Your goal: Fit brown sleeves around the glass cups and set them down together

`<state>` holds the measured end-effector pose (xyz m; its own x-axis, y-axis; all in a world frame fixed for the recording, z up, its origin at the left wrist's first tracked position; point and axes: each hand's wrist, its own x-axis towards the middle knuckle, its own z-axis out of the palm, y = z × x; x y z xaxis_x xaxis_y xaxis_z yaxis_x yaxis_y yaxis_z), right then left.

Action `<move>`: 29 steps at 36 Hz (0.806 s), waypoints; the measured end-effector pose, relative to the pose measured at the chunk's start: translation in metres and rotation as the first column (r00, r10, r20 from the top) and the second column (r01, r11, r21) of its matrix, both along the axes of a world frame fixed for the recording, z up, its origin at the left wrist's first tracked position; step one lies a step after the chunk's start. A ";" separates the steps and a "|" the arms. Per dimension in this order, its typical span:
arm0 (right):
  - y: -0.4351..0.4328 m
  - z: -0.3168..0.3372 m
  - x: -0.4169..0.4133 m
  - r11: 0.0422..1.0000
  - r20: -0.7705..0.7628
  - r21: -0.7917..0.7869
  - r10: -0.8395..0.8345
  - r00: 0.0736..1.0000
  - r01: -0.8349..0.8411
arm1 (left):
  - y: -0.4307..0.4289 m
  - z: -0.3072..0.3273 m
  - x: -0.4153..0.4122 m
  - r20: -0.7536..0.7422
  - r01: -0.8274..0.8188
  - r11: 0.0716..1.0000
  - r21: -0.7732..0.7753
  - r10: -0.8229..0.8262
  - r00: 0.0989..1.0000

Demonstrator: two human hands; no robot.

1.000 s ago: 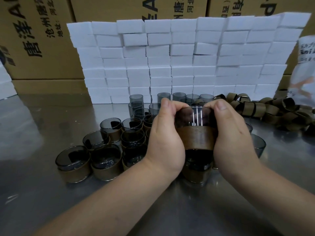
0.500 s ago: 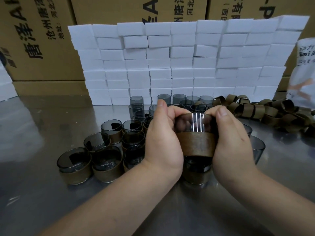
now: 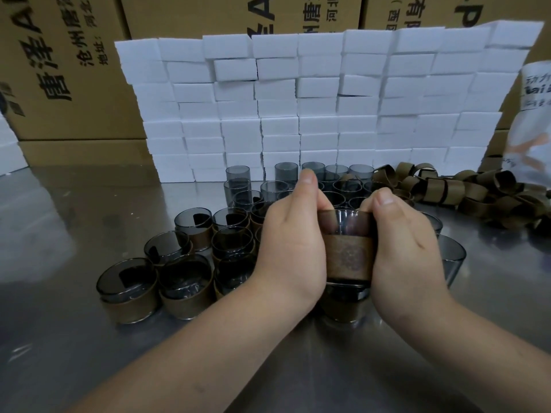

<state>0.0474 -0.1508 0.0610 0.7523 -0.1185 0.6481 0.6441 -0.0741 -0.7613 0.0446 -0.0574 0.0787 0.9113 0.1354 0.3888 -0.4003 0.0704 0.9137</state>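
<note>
the single head-worn camera sits above and just behind the person's forearms and looks forward and steeply down over the shiny grey metal bench [image 3: 74, 338]. both arms enter from the bottom edge, and the left hand [image 3: 290, 248] and right hand [image 3: 408, 257] meet close under the lens near the middle, wrapped round a smoky grey glass cup [image 3: 347, 254]. its wide angle bows straight lines near the edges and reaches past the hands to the wall of white rectangular blocks [image 3: 328, 114] at the bench's far side, with the printed brown cardboard cartons [image 3: 74, 70] behind it.

"唐泽" and "沧州" on cardboard box [image 3: 64, 84]
</note>
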 end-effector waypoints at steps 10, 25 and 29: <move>0.000 -0.003 -0.002 0.997 0.020 -0.059 -0.044 0.999 0.045 | 0.002 -0.004 0.002 0.047 -0.020 0.995 0.096 0.016 0.999; -0.001 -0.010 -0.002 0.999 0.018 -0.026 -0.025 1.000 0.025 | 0.001 -0.008 0.002 0.051 -0.016 0.994 0.104 0.011 0.999; -0.001 -0.009 -0.002 1.000 0.032 -0.010 -0.015 0.999 0.015 | 0.001 -0.005 0.001 0.038 -0.004 0.996 0.084 0.001 0.999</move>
<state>0.0458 -0.1515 0.0525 0.7291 -0.1230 0.6733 0.6672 -0.0915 -0.7393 0.0451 -0.0567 0.0733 0.8954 0.1026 0.4333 -0.4349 -0.0071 0.9004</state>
